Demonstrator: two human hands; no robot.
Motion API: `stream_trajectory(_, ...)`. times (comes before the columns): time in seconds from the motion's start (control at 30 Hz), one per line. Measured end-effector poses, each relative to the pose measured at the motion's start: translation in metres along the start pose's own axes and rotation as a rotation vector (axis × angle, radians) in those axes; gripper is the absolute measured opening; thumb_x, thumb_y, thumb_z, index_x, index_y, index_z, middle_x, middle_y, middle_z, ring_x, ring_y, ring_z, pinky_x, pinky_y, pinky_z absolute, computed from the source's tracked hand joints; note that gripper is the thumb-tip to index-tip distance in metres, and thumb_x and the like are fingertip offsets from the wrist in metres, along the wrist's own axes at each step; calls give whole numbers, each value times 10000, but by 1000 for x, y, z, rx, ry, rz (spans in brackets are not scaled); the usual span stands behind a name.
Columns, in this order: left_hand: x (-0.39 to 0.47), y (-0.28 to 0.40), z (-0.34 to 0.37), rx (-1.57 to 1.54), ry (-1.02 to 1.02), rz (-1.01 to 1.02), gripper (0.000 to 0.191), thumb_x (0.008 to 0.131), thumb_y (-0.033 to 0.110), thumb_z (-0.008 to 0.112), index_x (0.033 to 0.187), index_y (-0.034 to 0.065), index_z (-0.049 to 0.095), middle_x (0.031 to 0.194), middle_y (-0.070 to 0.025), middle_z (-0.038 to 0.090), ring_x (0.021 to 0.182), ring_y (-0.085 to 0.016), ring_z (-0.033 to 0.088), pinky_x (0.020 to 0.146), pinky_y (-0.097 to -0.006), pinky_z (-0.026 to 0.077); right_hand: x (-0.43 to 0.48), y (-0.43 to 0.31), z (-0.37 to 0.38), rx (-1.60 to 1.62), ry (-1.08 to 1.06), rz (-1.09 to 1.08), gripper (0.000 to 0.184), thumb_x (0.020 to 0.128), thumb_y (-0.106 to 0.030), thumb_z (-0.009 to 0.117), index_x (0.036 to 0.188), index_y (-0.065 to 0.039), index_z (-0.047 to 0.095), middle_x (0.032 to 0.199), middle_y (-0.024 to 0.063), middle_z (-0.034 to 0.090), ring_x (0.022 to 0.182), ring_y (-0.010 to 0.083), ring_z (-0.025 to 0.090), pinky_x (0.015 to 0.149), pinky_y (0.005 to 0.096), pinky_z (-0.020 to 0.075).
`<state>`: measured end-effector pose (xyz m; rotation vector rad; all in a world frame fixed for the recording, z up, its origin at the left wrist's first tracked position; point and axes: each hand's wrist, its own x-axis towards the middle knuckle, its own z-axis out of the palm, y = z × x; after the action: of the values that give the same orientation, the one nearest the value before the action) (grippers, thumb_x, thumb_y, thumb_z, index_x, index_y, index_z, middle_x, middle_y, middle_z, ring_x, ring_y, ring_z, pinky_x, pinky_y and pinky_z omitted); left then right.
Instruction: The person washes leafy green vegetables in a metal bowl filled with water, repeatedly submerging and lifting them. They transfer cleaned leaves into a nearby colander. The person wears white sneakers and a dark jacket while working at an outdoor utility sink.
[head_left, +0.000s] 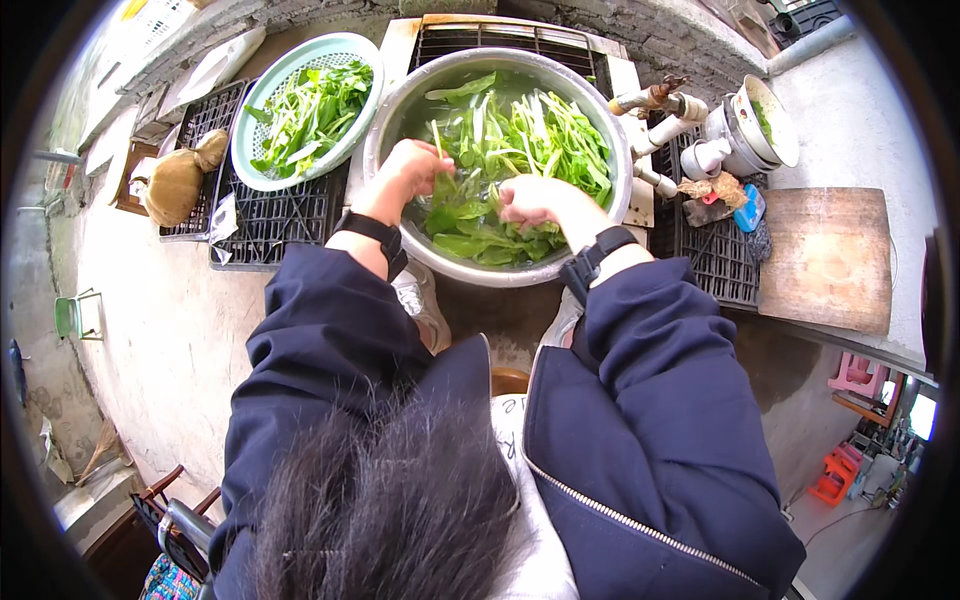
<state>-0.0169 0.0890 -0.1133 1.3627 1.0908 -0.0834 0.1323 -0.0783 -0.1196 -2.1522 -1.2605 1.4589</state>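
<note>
A wide metal basin (496, 279) of water stands before me, with leafy greens (559, 142) floating in it. Pale stems bunch on its right side, and broad leaves lie along the near rim. Over the left part of the basin, my left hand (420, 169) pinches a leafy green stalk (448, 193); its stem pokes up past the fingers. My right hand (531, 201) hovers low over the middle with curled fingers, close to the leaves. Whether it grips a stem is hidden by the fingers. Both wrists wear black bands.
Left of the basin, a pale green plastic colander (244, 142) holds more greens on black crates (281, 225). A brown gourd (174, 187) lies beyond it. At right are a tap with pipes (660, 101), stacked bowls (780, 139), a blue brush (750, 208) and a wooden board (825, 259).
</note>
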Motion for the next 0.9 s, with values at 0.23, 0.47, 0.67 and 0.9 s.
stream_trajectory(0.23,-58,54,-18,-347,-276,257,200,940,231,606,1054,68,630,983,-47,695,865,-141,668,790,-316,555,-55,-46,-57,555,177,-279,203,897,-197,640,1063,-84,609,1014,20,628,962,106,588,722,261,498)
stream_trajectory(0.47,-71,62,-4,-317,-216,318,194,941,241,598,1043,78,627,930,-40,662,832,-147,665,751,-307,563,-73,-51,-75,1029,155,-311,212,959,-216,577,1125,-84,582,1048,39,648,924,90,615,773,246,503)
stream_trajectory(0.67,-64,62,6,-378,-244,468,159,927,191,611,1028,68,605,943,-30,640,887,-147,646,833,-299,515,-73,-47,-75,1020,59,-397,338,921,-109,597,1242,-12,553,1091,55,643,940,116,621,840,267,516)
stream_trajectory(0.9,-64,67,18,-384,-178,491,223,902,246,658,1043,82,603,926,-3,617,768,-105,579,801,-284,509,-70,-51,-71,801,143,-365,361,884,-51,624,1237,-15,555,1069,45,639,914,82,603,751,212,486)
